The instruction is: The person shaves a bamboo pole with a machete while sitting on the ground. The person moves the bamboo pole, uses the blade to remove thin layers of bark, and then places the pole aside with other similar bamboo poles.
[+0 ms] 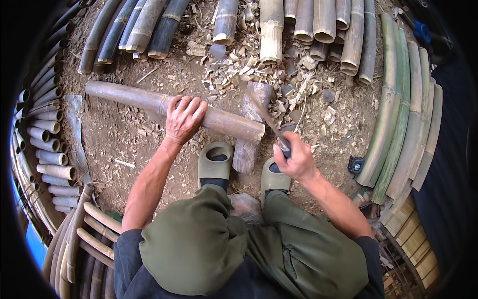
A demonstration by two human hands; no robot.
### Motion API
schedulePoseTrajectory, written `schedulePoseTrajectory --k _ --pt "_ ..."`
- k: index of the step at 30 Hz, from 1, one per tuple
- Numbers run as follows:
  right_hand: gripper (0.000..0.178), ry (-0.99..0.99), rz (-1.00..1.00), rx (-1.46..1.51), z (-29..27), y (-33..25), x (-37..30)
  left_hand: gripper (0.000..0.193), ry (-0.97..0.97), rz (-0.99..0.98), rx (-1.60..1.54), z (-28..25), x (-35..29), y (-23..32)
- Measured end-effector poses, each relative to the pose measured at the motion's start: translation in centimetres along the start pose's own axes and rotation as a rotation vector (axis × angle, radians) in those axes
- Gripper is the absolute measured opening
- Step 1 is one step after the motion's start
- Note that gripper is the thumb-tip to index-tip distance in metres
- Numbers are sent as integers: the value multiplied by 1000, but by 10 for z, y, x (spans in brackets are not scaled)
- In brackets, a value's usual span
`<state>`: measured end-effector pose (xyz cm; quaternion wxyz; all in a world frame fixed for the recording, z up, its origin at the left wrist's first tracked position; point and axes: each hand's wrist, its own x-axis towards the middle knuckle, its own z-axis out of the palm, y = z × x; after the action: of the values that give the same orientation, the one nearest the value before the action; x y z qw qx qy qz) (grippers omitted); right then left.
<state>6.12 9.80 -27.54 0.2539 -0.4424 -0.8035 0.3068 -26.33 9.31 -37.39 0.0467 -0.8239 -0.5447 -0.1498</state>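
My left hand [185, 118] is closed over the middle of a bamboo pole [226, 123], which slants from the upper left down to the right. Near its cut right end, the pole rests across a short log [245, 155] lying on the ground. In my right hand [297, 158] is the dark handle of a machete [268, 118]. Its thin blade is partly blurred and points up and left, over the log and just beyond the pole's right end. Whether the blade touches the log I cannot tell.
Wood chips [294, 94] litter the dirt around the log. Several cut bamboo lengths [323, 25] lie at the far side, with longer green poles [398, 109] on the right. Stacked bamboo [52, 144] lines the left. A tape measure [355, 165] sits at right. My sandals [215, 162] flank the log.
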Motion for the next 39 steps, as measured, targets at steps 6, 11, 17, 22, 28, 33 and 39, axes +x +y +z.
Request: schedulePoseTrajectory --k 6,11,17,22,28,33,39 --pt "31 -536 569 -55 -13 34 -7 58 -461 -79 27 -34 26 9" --pt "33 -456 550 -66 -14 28 -33 58 -926 49 -91 -29 59 -9" --pt "28 -41 116 66 -24 -38 10 44 -944 -46 -189 -29 58 -23" --pt "27 -370 323 -196 3 11 -24 41 -1002 -61 -174 -26 57 -21" --pt "29 -80 171 98 -3 -38 -2 40 -915 -74 -185 -11 29 -23" --pt "31 -641 557 -373 17 16 -3 37 -937 -84 -172 -22 42 -34" --pt "31 -136 139 43 -1 -34 -1 37 -946 -91 -188 -23 32 -16"
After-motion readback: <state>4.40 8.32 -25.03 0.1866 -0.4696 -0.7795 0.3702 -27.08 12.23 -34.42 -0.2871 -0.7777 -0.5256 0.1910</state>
